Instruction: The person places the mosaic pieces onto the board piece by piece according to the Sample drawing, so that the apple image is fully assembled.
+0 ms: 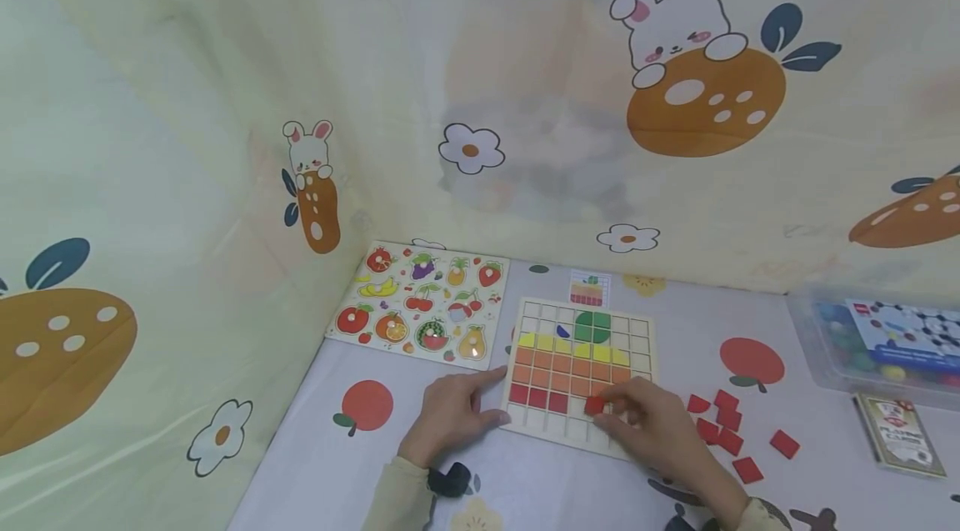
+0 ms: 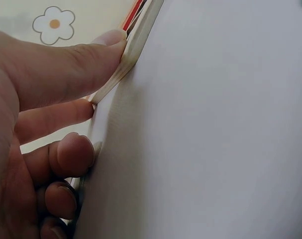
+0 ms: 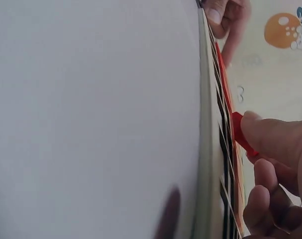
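A wooden grid board [image 1: 551, 428] lies on the table, holding rows of yellow, orange and red tiles plus a green leaf shape and a small blue piece. My right hand [image 1: 651, 423] pinches a red tile [image 1: 594, 405] between thumb and fingers over the lower row, just right of three red tiles [image 1: 537, 398]. In the right wrist view that red tile [image 3: 243, 133] is tilted at the board's slots. My left hand [image 1: 452, 417] touches the board's left side with thumb and straight index finger; the left wrist view shows the thumb [image 2: 86, 64] against the wooden edge.
Several loose red tiles [image 1: 729, 418] lie right of the board. A fruit puzzle board [image 1: 408, 352] is at the back left, and a small pattern card [image 1: 588, 288] behind the grid. A clear plastic box [image 1: 813, 348] and a small card box [image 1: 897, 435] stand at the right.
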